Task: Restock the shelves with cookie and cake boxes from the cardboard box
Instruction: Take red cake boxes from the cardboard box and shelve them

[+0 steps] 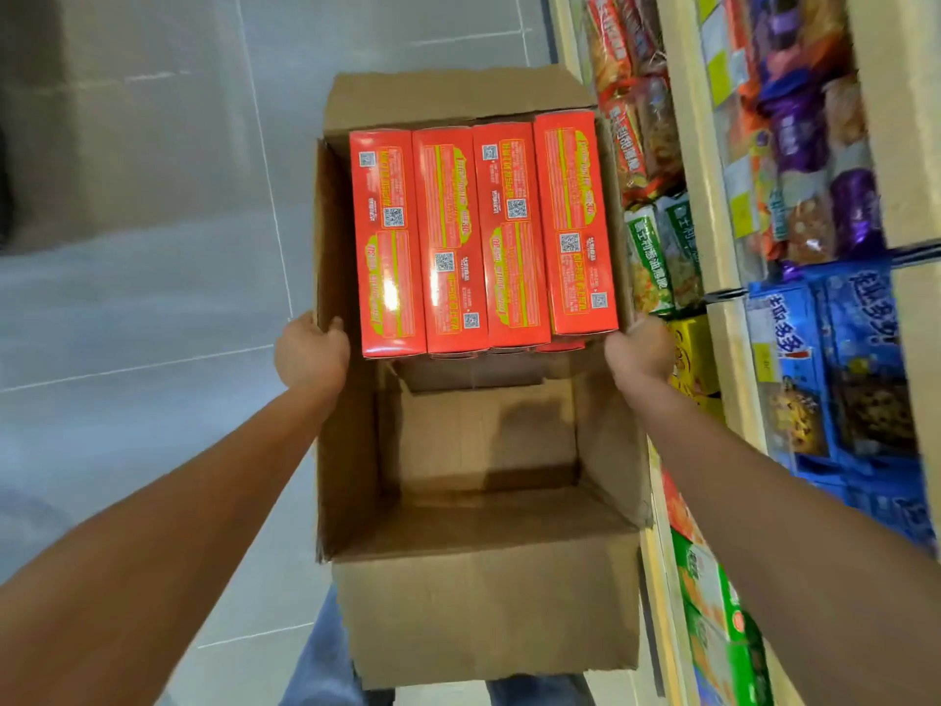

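Beside stocked store shelves (710,160), seen from above, a person holds an open cardboard box (483,603) over a grey tiled floor (153,247). The left hand (311,355) grips the box's left wall, fingers curled over the rim. The right hand (640,349) grips the right wall at the matching spot.

Four red boxes (483,236) stand side by side on their narrow edges and fill the far half of the cardboard box. Slivers of more red boxes show underneath them. The near half holds nothing but bare cardboard bottom. The flaps are folded outward.

The step in hand appears to be carrying the box to the shelf. All the weight sits at the far end, so the box will likely want to tip away. Even grips and a level rim should stop the red boxes sliding. Both hands are occupied, so the box probably needs setting down near the shelves before any red box can be lifted out.

The shelves on the right hold packed snack bags (840,349) in red, green, purple and blue.
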The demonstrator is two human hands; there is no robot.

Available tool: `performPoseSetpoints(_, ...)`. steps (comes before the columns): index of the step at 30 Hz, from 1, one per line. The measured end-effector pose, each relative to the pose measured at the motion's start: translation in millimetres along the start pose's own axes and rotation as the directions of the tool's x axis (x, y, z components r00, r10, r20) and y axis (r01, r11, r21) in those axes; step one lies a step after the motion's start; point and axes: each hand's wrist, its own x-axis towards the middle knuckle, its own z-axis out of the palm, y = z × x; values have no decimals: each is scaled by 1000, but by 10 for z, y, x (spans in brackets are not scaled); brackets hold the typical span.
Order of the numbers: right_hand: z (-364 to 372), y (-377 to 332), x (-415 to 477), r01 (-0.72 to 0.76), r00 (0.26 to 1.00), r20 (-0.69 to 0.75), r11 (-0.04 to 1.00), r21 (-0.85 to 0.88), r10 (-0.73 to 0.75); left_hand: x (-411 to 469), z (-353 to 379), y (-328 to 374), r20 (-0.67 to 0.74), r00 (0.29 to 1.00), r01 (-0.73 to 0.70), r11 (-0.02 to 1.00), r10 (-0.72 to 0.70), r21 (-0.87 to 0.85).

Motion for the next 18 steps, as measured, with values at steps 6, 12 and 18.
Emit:
performPoseSetpoints(6, -1057, -982, -846, 17, 998, -56, 998, 58, -13, -457, -1517, 797, -5, 997, -72, 997, 72, -5)
performPoseSetpoints(12, -1813, -1694, -1590, 42, 996, -82, 995, 87, -35, -779, -2670, 1374, -21, 993, -118, 993, 118, -3)
performPoseSetpoints(18, -2459, -2553, -2140, 155, 976, -167, 984, 92, -138, -884, -3735, 1835, -90, 970, -231, 973, 228, -29)
